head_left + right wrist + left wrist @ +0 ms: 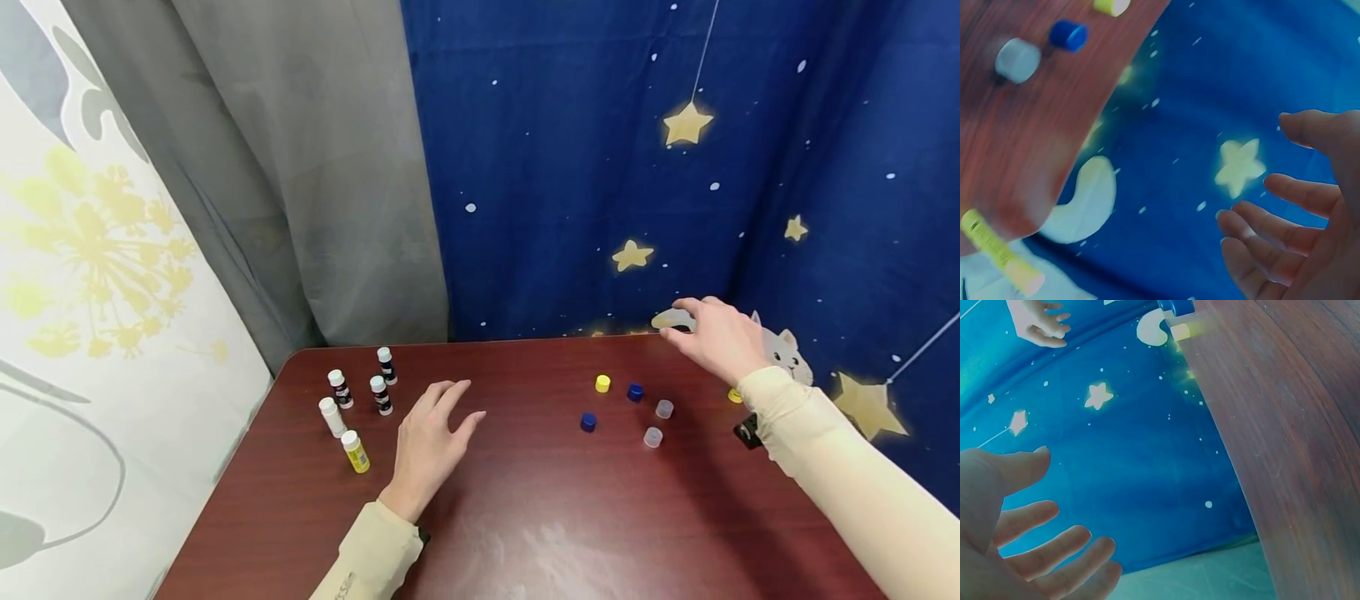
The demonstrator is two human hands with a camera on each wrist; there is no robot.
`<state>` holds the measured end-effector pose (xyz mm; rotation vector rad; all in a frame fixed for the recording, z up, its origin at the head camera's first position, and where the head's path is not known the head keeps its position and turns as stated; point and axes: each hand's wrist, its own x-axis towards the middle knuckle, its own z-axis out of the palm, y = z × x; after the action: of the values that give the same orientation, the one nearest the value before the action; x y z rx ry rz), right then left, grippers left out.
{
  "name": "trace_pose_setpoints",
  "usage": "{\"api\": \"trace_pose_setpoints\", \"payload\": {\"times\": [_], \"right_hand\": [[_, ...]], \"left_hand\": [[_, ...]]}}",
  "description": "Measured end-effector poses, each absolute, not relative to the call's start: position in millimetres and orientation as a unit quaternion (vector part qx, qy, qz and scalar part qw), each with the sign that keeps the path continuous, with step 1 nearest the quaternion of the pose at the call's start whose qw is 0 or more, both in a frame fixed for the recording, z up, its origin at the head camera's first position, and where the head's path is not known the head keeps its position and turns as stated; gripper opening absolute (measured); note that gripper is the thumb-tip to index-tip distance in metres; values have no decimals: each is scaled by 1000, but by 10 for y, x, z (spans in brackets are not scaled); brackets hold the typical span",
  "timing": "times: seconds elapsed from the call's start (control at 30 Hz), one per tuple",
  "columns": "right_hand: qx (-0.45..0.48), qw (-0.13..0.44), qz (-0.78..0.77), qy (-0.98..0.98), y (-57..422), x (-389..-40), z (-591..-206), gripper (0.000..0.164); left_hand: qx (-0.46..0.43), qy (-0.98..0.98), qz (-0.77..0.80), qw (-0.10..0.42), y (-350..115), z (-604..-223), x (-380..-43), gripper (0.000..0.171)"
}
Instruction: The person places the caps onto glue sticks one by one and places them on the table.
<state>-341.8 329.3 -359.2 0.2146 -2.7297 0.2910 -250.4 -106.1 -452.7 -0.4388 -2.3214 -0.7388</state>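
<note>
My left hand (429, 446) hovers over the table, fingers relaxed and thumb apart, holding nothing. The nearest things, to its left, are a yellow bottle (358, 457) and a black-labelled bottle (382, 397), both white-capped. A white bottle (332, 417) and two more black-labelled bottles (341, 390) stand beside them. Raised near the table's far right, my right hand (722, 340) has loosely bent fingers around bare air. Below and left of it lie a yellow cap (603, 384), two blue caps (635, 392) and two translucent caps (664, 409). A yellow tube-like item (1000, 252) shows by the table edge, mostly hidden behind my sleeve in the head view.
The reddish-brown table (517, 467) ends at its far edge against a blue starry curtain (555, 167) and a grey curtain (345, 167). A white patterned hanging (112, 333) borders the left side. Small caps lie scattered right of the middle.
</note>
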Motion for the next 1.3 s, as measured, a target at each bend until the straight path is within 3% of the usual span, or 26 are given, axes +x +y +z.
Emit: {"api": "trace_pose_setpoints", "payload": {"times": [0.57,0.93,1.3], "right_hand": [[197,184,80,-960,2408,-3069,-3709,64],[241,175,74,-952,2194,-2923,-3815,64],[241,148,71,-956,2244,-2901,-3914,65]], "left_hand": [[-152,-891,-269,331,-1201,-4430,-2501,51],[-92,-889,-258,368,-1832,-4250,-2543,51],[-8,-905,-307,294,-2535,-4519,-2435,53]]}}
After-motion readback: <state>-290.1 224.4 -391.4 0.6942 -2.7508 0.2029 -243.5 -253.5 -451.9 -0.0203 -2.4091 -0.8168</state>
